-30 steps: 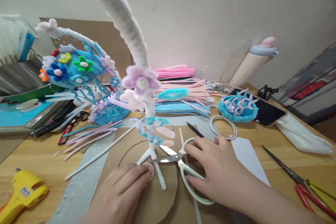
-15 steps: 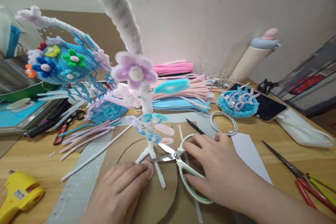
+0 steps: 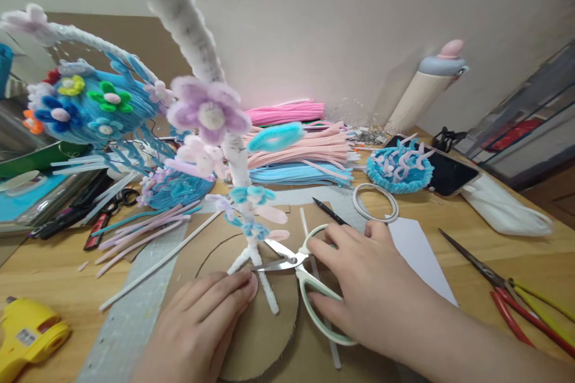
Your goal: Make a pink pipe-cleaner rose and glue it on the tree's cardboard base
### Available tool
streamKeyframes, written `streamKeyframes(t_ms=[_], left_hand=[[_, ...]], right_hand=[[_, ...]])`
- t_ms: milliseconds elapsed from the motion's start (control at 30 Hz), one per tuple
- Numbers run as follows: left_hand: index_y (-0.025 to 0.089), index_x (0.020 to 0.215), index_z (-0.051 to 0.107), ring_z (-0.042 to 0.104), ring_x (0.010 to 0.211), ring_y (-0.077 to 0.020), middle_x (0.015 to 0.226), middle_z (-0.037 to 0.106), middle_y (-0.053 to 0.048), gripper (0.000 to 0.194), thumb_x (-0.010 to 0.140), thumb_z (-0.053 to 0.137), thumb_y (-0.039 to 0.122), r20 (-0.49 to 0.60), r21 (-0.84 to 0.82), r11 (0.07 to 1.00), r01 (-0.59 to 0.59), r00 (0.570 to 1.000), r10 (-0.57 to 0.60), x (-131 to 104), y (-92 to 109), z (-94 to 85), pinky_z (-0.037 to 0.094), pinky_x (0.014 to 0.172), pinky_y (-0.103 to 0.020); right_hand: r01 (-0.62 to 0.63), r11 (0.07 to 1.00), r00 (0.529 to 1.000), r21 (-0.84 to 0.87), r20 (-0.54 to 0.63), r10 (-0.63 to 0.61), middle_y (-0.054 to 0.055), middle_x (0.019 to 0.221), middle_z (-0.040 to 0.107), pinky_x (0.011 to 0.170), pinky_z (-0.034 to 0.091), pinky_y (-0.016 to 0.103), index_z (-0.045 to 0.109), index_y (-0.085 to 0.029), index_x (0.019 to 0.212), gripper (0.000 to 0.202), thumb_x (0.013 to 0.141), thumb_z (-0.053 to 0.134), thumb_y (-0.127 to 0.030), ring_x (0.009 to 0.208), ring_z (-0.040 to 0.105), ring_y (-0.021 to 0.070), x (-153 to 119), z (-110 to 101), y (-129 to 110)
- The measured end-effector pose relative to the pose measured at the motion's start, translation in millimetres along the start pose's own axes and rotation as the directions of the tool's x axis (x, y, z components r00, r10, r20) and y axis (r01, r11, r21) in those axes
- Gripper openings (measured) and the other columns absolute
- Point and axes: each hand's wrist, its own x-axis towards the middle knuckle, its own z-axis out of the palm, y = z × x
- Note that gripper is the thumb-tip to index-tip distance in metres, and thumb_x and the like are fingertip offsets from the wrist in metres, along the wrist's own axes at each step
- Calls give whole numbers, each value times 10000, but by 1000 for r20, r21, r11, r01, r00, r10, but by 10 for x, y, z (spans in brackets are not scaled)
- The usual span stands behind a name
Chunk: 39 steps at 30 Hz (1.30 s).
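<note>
My right hand (image 3: 350, 275) holds scissors (image 3: 294, 261) with pale green handles, fingers through the loops. Their blades are spread at the foot of a white fuzzy-wrapped stem (image 3: 238, 161). The lower blade's tip reaches my left fingertips. My left hand (image 3: 202, 317) is closed at the stem's base, fingers together over one of its splayed legs; the leg's end is hidden. A pinkish rounded bit shows at those fingertips. The stem bears a lilac flower (image 3: 210, 114), blue and pink petals, and stands upright on brown cardboard (image 3: 265, 347) with a round outline.
A yellow glue gun (image 3: 31, 335) lies at left, red-and-yellow-handled pliers or snips (image 3: 507, 287) at right. Behind are pipe-cleaner bundles (image 3: 300, 155), a blue fuzzy basket (image 3: 399, 167), a silver ring (image 3: 375, 202), a black pen (image 3: 330, 211), a phone (image 3: 449, 170) and a bottle (image 3: 422, 90).
The whole view has shifted slightly, so everything appears a little further left and up. Both hands, the scissors and the stem keep nearly the same places relative to each other.
</note>
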Motion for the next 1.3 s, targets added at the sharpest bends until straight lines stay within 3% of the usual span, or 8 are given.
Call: streamKeyframes(t_ms=[400,767,1300], left_hand=[[266,1188,592,654,978,-162,1154,691,28,291,952,439,340,-32,67,997,-44,998,46,48,4,-25,502,815,-283],[267,1198,585,645,987,-160,1167,682,36,295,960,426,338,-13,65,997,-45,999,46,16,-13,-6,492,820,-291],[203,1179,578,620,999,-229,1190,673,-24,276,926,476,164,10,-34,999,-33,999,34,-17,7,49,511,799,-389]], right_hand=[[-28,1000,997,1,66,28,101,933,607,798,241,497,597,-249,880,252,764,568,-471,916,524,312,19,-45,-17],[-15,1000,997,16,74,14,83,924,603,787,250,485,598,-252,881,226,765,551,-440,904,530,292,31,-73,-16],[1,998,999,-59,43,1,53,889,594,780,257,458,579,-259,877,214,779,559,-449,859,553,266,-11,-14,-47]])
